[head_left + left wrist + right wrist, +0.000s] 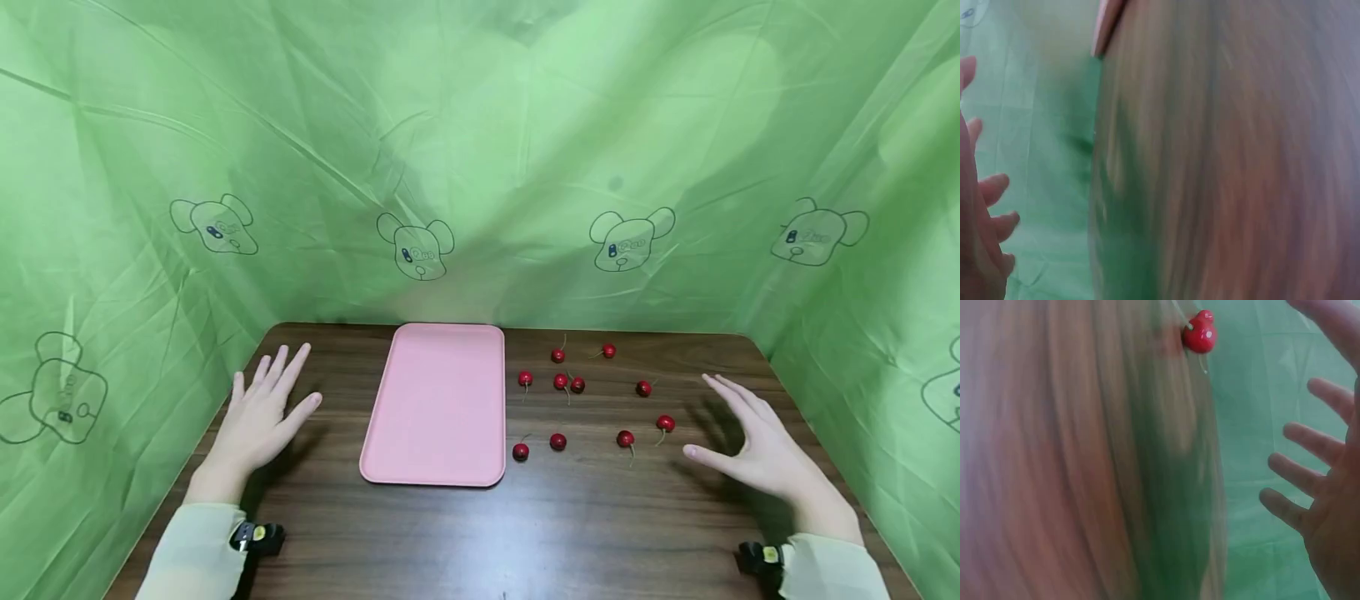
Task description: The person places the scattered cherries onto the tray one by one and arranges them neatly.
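Over the table's left side my left hand [258, 421] hovers with fingers spread, holding nothing. My right hand [768, 450] is held over the right side, fingers extended and thumb apart, also with nothing in it. Between them lies a pink rectangular tray [438, 404] with a bare surface. Several red cherries with stems are scattered to the tray's right; nearest my right hand is one cherry [665, 423], with another cherry [626, 438] beside it. In the right wrist view a cherry [1200, 336] shows beyond the spread fingers [1316, 444]. The left wrist view catches only the tray's corner [1105, 28].
The dark wood-grain table [465, 542] has rounded back corners. Green fabric [480, 167] printed with bear-head outlines hangs behind it and along both sides. Two cherries, one of them the left cherry [521, 452], lie close to the tray's right edge.
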`<state>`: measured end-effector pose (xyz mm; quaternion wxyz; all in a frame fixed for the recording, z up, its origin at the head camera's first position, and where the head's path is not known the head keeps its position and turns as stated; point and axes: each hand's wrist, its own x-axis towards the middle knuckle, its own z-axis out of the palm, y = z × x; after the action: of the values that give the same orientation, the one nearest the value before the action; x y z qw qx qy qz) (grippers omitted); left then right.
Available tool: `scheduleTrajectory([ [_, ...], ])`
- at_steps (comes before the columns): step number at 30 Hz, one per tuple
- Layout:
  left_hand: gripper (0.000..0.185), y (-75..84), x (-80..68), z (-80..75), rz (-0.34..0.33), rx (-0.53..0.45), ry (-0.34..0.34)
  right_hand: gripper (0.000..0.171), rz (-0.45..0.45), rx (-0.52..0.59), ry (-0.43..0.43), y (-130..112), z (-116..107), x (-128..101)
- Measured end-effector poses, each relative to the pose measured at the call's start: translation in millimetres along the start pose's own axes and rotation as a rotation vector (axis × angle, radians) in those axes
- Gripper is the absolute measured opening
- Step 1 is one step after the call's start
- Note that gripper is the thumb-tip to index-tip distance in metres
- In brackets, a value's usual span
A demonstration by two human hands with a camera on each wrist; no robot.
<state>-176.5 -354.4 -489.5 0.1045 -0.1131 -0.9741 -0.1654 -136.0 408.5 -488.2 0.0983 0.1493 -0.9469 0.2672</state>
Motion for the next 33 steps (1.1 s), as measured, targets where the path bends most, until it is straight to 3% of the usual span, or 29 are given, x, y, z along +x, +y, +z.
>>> scheduleTrajectory([
  [5,0.074,10.0,6.9,11.6,-0.041,-0.172,0.054,0.111,0.060,0.071,-0.002,-4.2,9.1,2.3],
  [8,0.069,13.9,10.6,21.8,-0.035,-0.264,0.102,0.096,0.080,0.089,0.007,-7.2,15.8,3.6],
  [13,0.059,19.3,14.7,36.9,-0.046,-0.338,0.155,0.069,0.125,0.190,0.099,-8.0,27.4,3.2],
  [16,0.058,23.0,15.1,43.2,-0.083,-0.379,0.170,0.061,0.131,0.277,0.146,-6.0,34.7,3.9],
  [23,0.053,28.8,10.8,56.4,-0.125,-0.528,0.156,0.046,0.172,0.465,0.190,-4.9,52.6,6.4],
  [29,0.046,31.9,11.0,65.4,-0.007,-0.776,0.090,0.042,0.096,0.507,0.128,-3.1,61.4,5.7],
  [33,0.044,33.4,13.8,68.6,0.011,-0.793,0.062,0.047,0.066,0.501,0.086,-1.7,62.7,5.7],
])
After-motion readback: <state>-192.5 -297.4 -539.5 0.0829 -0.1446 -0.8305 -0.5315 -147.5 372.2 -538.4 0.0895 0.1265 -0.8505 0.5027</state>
